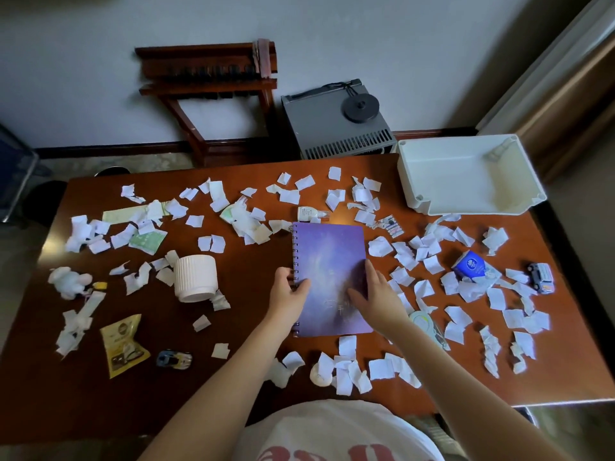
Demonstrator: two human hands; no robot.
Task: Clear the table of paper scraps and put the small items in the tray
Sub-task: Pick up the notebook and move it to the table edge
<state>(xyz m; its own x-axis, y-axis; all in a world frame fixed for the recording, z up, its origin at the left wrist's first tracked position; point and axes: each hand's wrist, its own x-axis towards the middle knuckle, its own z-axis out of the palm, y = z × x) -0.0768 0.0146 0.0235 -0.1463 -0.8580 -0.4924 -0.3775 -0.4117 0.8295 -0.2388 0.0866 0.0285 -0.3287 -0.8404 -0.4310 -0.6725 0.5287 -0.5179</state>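
L hand [289, 291], R hand [373, 296] on rect. purple spiral notebook [329, 257] amid ragged scraps [433, 264]

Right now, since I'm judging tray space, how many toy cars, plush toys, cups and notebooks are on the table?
toy cars: 2
plush toy: 1
cup: 1
notebook: 1
Total: 5

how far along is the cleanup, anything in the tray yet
Barely begun. Done: nothing shows in the tray. In hand: the left hand grips the purple notebook at its spiral edge; the right hand rests on its cover. Left: paper scraps all over the table, plus toy car, toy truck and tissue pack.
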